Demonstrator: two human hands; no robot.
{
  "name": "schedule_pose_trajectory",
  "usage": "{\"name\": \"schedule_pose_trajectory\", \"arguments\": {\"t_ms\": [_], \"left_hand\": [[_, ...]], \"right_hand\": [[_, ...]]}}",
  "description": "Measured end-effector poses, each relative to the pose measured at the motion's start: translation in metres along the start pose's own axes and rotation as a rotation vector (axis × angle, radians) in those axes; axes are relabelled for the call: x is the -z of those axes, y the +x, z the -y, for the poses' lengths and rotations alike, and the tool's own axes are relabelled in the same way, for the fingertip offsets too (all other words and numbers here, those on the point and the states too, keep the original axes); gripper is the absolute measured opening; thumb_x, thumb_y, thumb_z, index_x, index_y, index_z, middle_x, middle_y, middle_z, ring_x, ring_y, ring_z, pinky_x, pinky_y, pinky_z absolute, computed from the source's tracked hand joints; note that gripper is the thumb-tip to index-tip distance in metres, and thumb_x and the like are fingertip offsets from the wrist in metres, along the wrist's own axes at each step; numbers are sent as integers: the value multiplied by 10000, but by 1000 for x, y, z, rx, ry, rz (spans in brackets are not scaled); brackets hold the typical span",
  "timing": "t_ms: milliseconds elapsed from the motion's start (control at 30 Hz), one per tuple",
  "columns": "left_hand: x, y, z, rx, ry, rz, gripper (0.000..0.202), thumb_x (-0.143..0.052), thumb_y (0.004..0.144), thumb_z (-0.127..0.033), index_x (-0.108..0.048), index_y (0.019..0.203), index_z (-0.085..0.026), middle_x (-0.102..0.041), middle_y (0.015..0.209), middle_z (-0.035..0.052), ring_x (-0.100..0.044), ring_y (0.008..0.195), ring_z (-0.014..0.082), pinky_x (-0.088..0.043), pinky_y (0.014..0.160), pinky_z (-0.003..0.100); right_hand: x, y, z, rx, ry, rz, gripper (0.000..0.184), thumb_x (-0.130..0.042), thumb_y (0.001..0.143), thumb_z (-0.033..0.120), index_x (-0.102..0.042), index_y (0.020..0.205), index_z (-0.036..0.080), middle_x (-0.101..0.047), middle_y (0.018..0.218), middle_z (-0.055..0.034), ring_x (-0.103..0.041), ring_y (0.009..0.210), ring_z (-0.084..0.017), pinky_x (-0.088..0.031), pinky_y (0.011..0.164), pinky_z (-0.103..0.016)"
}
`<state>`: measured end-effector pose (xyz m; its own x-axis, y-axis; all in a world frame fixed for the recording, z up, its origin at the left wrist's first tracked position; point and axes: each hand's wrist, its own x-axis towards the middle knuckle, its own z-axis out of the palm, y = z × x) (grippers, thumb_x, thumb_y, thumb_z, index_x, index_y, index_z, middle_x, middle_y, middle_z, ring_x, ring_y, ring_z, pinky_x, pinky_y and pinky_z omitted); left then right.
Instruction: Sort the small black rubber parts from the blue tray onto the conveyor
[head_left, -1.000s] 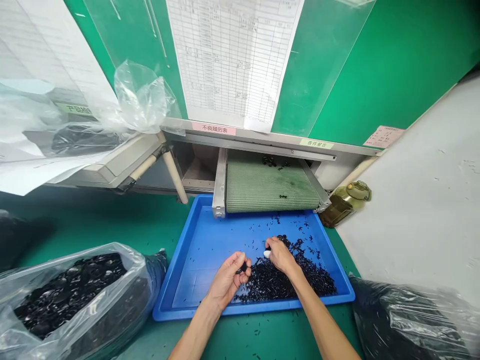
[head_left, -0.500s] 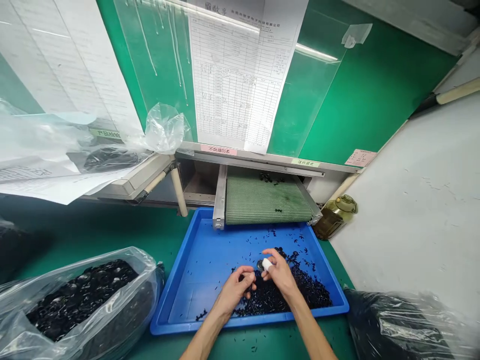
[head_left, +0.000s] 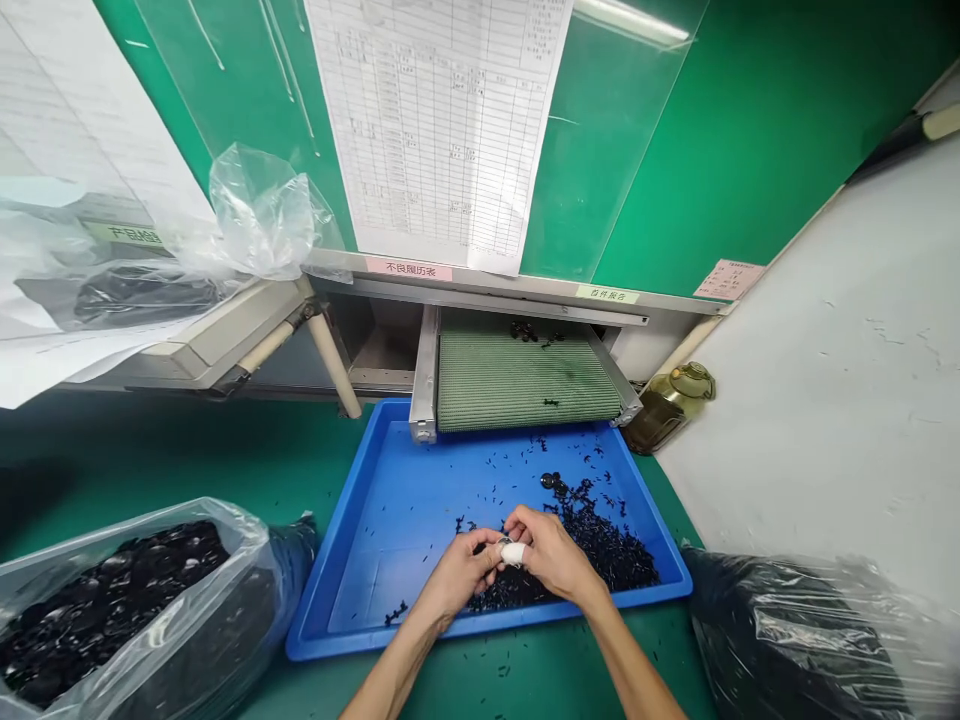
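Note:
Over the blue tray [head_left: 360,560], my left hand [head_left: 463,568] and my right hand [head_left: 551,552] meet fingertip to fingertip. Both are closed in a pinch on a small dark round part [head_left: 505,541], mostly hidden by the fingers. A white wrap [head_left: 513,553] covers a digit of my right hand. Beneath and to the right of the hands spreads a heap of tiny black pieces [head_left: 611,550]. Shiny black round parts [head_left: 553,482] lie at the heap's far edge, just beyond my right hand.
A green conveyor belt [head_left: 517,375] ends over the tray's back, with a few black parts on it. An open plastic bag [head_left: 150,600] of black round parts stands left; another filled bag [head_left: 795,640] lies right. A jug [head_left: 671,405] stands by the wall.
My hands have come together; the dark round part, earlier in my right hand, is now between both. Black round parts now show at the heap's far edge. The view has tilted down.

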<state>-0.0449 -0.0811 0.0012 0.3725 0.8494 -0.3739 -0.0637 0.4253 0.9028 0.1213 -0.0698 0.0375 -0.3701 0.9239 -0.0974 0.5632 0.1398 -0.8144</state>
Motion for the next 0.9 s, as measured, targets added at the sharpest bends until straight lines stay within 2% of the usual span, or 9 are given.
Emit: {"name": "schedule_pose_trajectory", "arguments": {"t_ms": [100, 167, 267, 433, 567, 667, 800, 900], "left_hand": [[-2, -2, -1, -32, 86, 117, 427, -573, 751, -570, -556, 781, -145, -418, 505, -71, -298, 422, 54, -191, 417, 199], [-3, -3, -1, -38, 51, 143, 418, -549, 774, -568, -532, 853, -157, -453, 568, -63, -313, 438, 54, -192, 416, 195], [-3, -4, -3, -37, -17, 95, 414, -579, 764, -549, -472, 961, -201, -491, 666, -59, -359, 476, 56, -202, 426, 182], [-4, -2, -6, -91, 37, 33, 345, -547, 800, -521, -458, 897, -202, -475, 616, -69, -369, 487, 69, -233, 451, 186], [-4, 0, -5, -106, 61, 12, 322, -522, 820, -507, -462, 890, -198, -472, 605, -73, -368, 478, 71, -253, 460, 192], [-3, 0, -5, -95, 37, -62, 334, -553, 797, -509, -451, 882, -202, -465, 609, -79, -353, 460, 66, -251, 448, 192], [-5, -2, -6, -101, 39, -143, 355, -487, 821, -548, -479, 863, -195, -442, 547, -76, -353, 460, 77, -266, 454, 195], [-5, -2, -5, -99, -6, -156, 385, -460, 832, -563, -509, 905, -188, -422, 556, -71, -350, 471, 76, -263, 451, 193]], "right_hand": [[9, 4, -3, 23, 31, 105, 271, -465, 609, 20, -576, 777, 201, -550, 685, 54, -467, 615, -86, -351, 596, -192], [11, 5, -7, 5, 79, 171, 232, -492, 619, 41, -588, 760, 198, -539, 645, 62, -462, 578, -78, -342, 547, -183], [8, 6, -13, -67, 180, 253, 211, -516, 661, 100, -592, 832, 198, -541, 618, 67, -474, 512, -71, -336, 468, -171], [1, 10, -21, -160, 397, 302, 184, -516, 660, 110, -529, 824, 194, -560, 632, 68, -496, 478, -62, -363, 435, -161], [2, 9, -19, -158, 440, 339, 212, -550, 633, 106, -526, 820, 203, -510, 594, 94, -485, 444, -57, -364, 421, -159], [-1, 6, -13, -145, 480, 261, 152, -557, 681, 159, -539, 827, 201, -500, 601, 87, -484, 442, -57, -365, 418, -164], [-20, 5, -9, -168, 603, 99, 45, -534, 728, 207, -531, 764, 179, -492, 570, 75, -414, 418, -41, -314, 408, -161], [-32, 9, -8, -177, 600, 19, 85, -476, 795, 251, -512, 771, 179, -492, 538, 69, -399, 404, -45, -287, 407, -162]]}}
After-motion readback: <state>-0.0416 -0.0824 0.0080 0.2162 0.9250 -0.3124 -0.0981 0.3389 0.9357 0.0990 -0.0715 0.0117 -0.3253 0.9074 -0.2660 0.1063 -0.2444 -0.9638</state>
